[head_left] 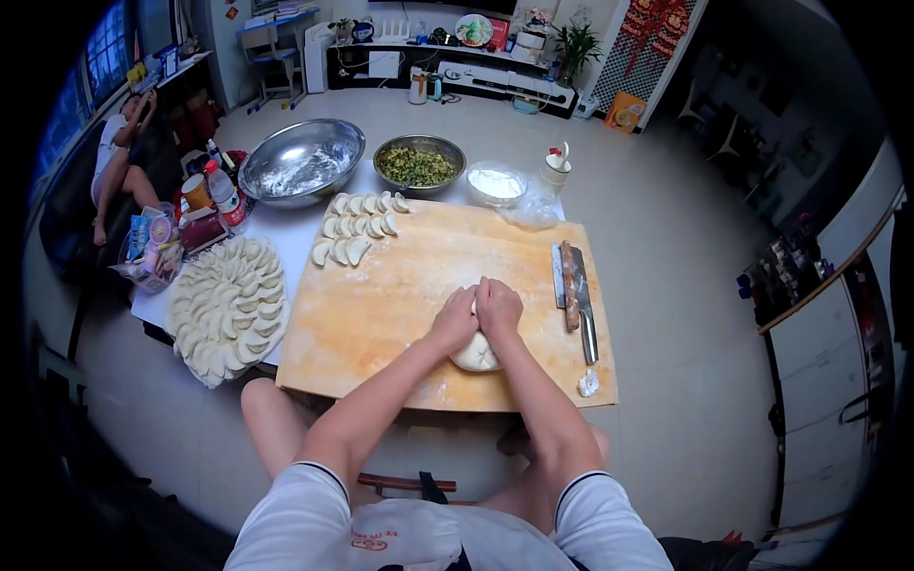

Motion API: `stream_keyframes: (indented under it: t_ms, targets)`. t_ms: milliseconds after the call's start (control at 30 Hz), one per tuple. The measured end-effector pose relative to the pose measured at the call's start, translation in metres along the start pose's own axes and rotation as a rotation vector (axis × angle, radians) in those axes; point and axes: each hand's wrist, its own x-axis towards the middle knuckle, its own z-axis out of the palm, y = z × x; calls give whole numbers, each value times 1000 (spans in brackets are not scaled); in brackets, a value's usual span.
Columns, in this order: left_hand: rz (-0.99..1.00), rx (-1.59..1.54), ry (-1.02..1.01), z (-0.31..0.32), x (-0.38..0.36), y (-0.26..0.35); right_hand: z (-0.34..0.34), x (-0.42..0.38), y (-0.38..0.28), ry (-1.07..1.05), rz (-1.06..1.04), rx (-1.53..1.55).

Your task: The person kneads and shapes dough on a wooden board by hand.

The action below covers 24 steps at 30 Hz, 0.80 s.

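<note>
A lump of white dough (476,356) lies near the front of the floured wooden board (419,295). My left hand (454,322) presses on its left side with fingers curled over it. From the right, my right hand (500,307) grips the same lump, and the two hands meet at the top. Part of the dough is hidden under my palms. To the right on the board are a cleaver (585,319) and a rolling pin (570,285) lying along its blade. Several folded dumplings (357,226) stand in rows at the board's back left corner.
Left of the board is a round tray covered with dumplings (228,309). Behind stand a large steel basin (303,164), a bowl of chopped green filling (417,164) and a bowl of flour (497,183). A red-capped bottle (225,197) stands at left. A person (124,157) sits on a sofa.
</note>
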Motion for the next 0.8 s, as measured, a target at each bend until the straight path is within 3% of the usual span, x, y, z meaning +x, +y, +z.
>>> stream_keyframes:
  t_ms: [100,200,300,400,500,633,800]
  targets:
    - [-8,-366,-235,-43,-30,23,-25,-20,-12,174,-194,132]
    - [-17,-308,-399,-64,-41,37,-60,-34,-33,79,-178,197]
    - [93,-299,-404,-64,-67,38,-89,-47,-47,-120,144,425]
    - [199,-150,-265,-59,-88,41,-84,-75,-48,102,-103,14]
    - [232,74,-154,-47,-88,37,-61,-91,-40,127,-107,13]
    - [116,73,-112,-34,-57,26,-36,-63,-23,55,74,3]
    - [76,191,16,-8,-9,-10,-9,-18,-11,-21,142,-93]
